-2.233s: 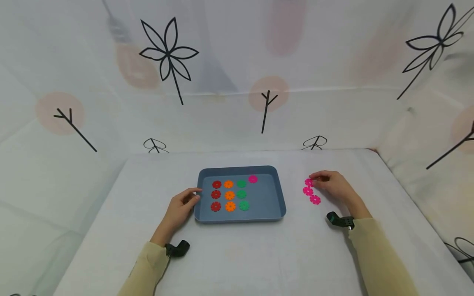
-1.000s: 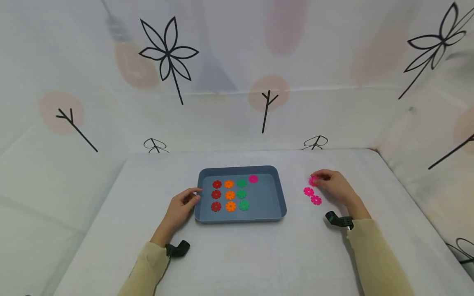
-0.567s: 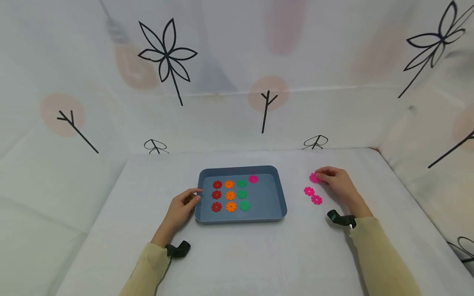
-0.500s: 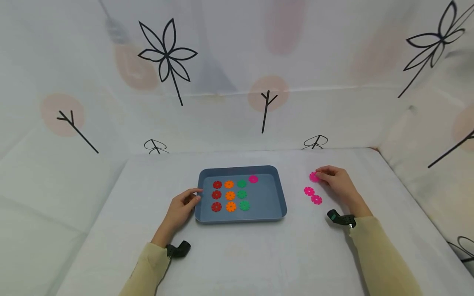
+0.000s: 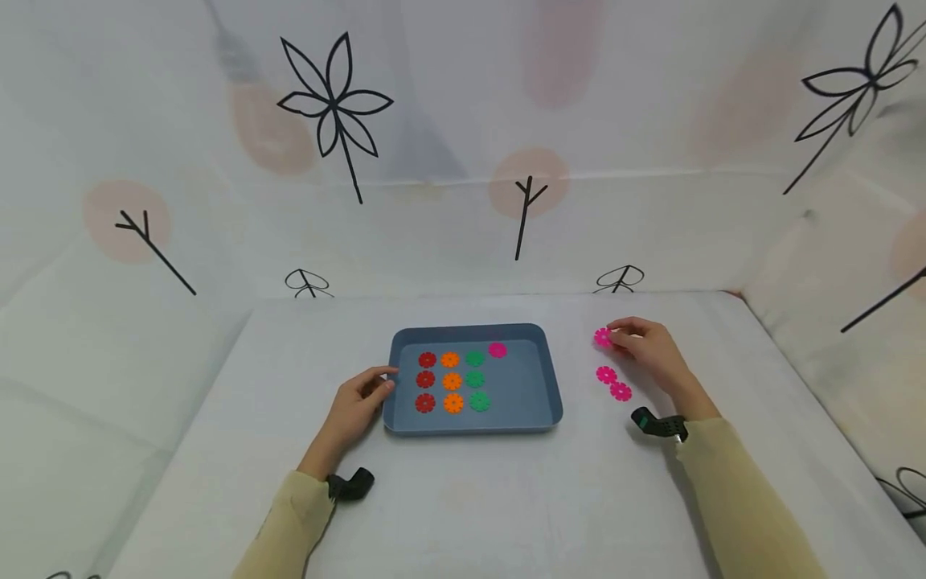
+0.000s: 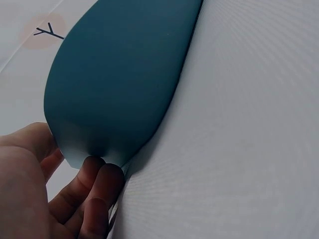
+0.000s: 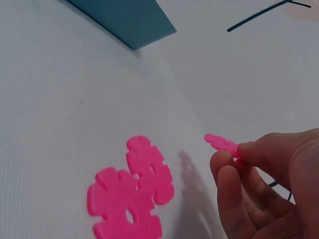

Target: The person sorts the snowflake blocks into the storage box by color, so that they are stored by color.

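Note:
My right hand [image 5: 653, 354] pinches a pink flower-shaped plastic disc [image 5: 602, 338] between thumb and fingertips, right of the tray. In the right wrist view that disc [image 7: 222, 144] is held above the table, seen almost edge-on. Two more pink discs, one farther [image 5: 606, 375] and one nearer [image 5: 620, 392], lie on the cloth below it, overlapping at their edges. My left hand [image 5: 354, 406] holds the left edge of the blue-grey tray [image 5: 531, 394]. In the left wrist view, curled fingertips press against the tray's outer wall [image 6: 119, 99].
Inside the tray are columns of three red discs [image 5: 426, 379], three orange discs [image 5: 452, 381] and three green discs [image 5: 475, 379]. A single pink disc [image 5: 497, 350] lies at the top of a fourth column. White cloth [image 5: 463, 507] covers the table, with a patterned curtain [image 5: 434, 233] behind.
My right hand has lifted one pink disc from the group of three and moved it away from the other two, toward the back of the table. The left hand and tray stay put.

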